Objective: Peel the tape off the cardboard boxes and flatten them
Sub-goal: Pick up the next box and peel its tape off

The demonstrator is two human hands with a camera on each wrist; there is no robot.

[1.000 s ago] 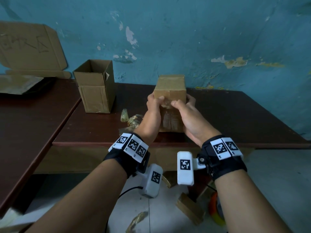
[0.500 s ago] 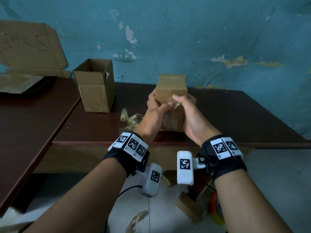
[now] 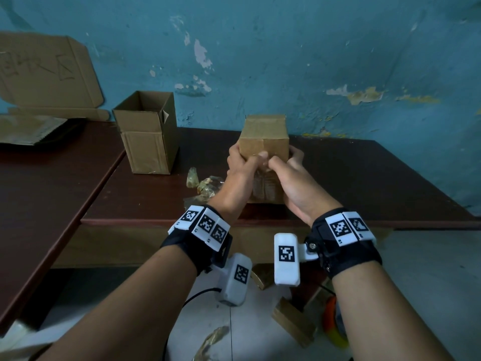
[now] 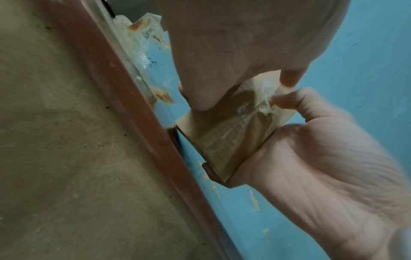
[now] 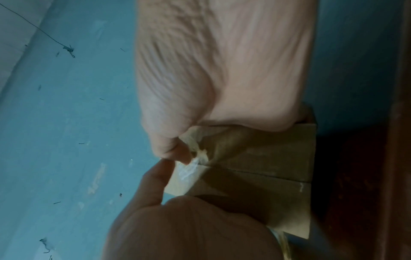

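A small closed cardboard box (image 3: 264,131) is held upright just above the table's front part. My left hand (image 3: 243,165) grips its left side and my right hand (image 3: 287,168) grips its right side, with fingers curled behind it. Both thumbs meet on the near face. In the wrist views a crumpled, lifted end of clear tape (image 4: 265,98) (image 5: 193,163) sits between the two thumb tips. The rest of the tape strip (image 3: 263,188) runs down the near face, still stuck.
An open, empty cardboard box (image 3: 148,136) stands at the back left of the dark wooden table (image 3: 364,183). Wads of peeled tape (image 3: 203,183) lie beside my left wrist. Flat cardboard (image 3: 46,74) leans on the blue wall. Scraps of cardboard (image 3: 294,324) lie on the floor.
The box stays in about the same place. My thumbs have shifted on its near face and come together over the lifted tape end.
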